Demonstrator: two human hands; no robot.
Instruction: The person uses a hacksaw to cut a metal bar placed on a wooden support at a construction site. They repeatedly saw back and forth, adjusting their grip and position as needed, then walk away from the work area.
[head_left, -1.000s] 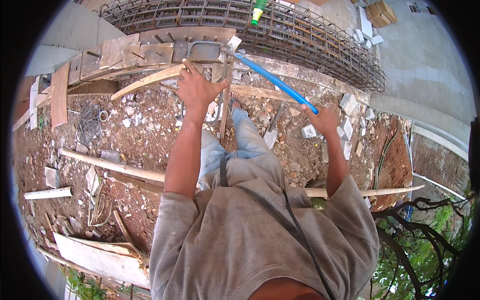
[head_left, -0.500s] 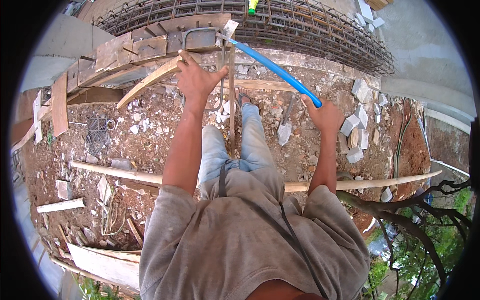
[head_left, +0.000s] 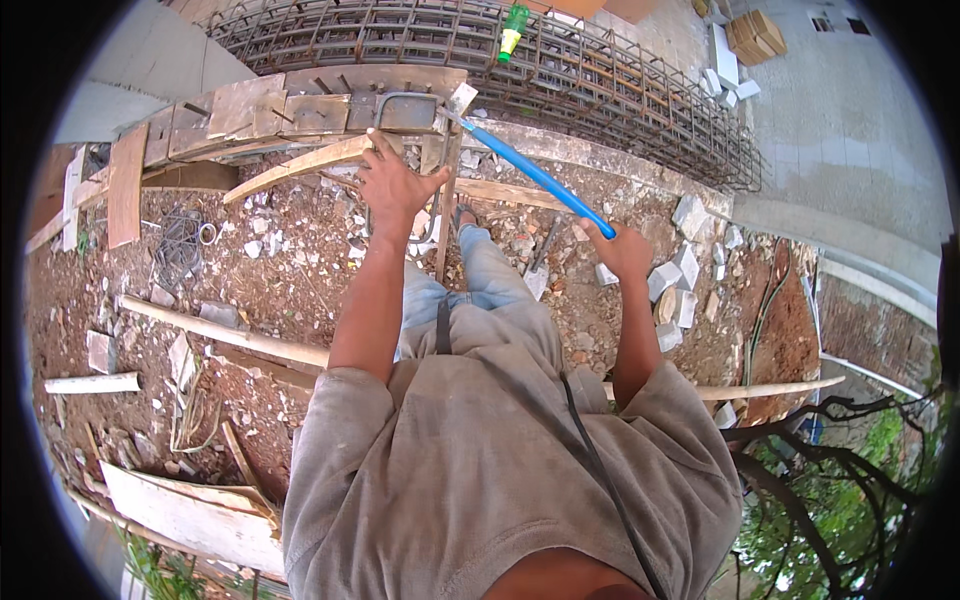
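Observation:
My right hand (head_left: 628,252) is wrapped round the lower end of a long blue-handled bar (head_left: 540,178). The metal head of this bar meets a bent steel rod loop (head_left: 408,95) beside a wooden post. My left hand (head_left: 396,192) is over the loop, fingers and thumb spread apart, and grips nothing. Whether its palm touches the rod is hidden. Behind the loop runs a wooden bench (head_left: 175,130) of nailed boards with short steel pegs standing out of it.
A long rebar cage (head_left: 620,90) lies beyond the bench, with a green bottle (head_left: 512,32) on it. White block pieces (head_left: 685,265) lie to the right on rubble ground. A pole (head_left: 220,330) crosses at left, and tree branches (head_left: 800,510) reach in at lower right.
The view has shifted, so the bench and cage appear lower and the bottle shows more fully. My hands keep nearly the same places on the bar and over the loop.

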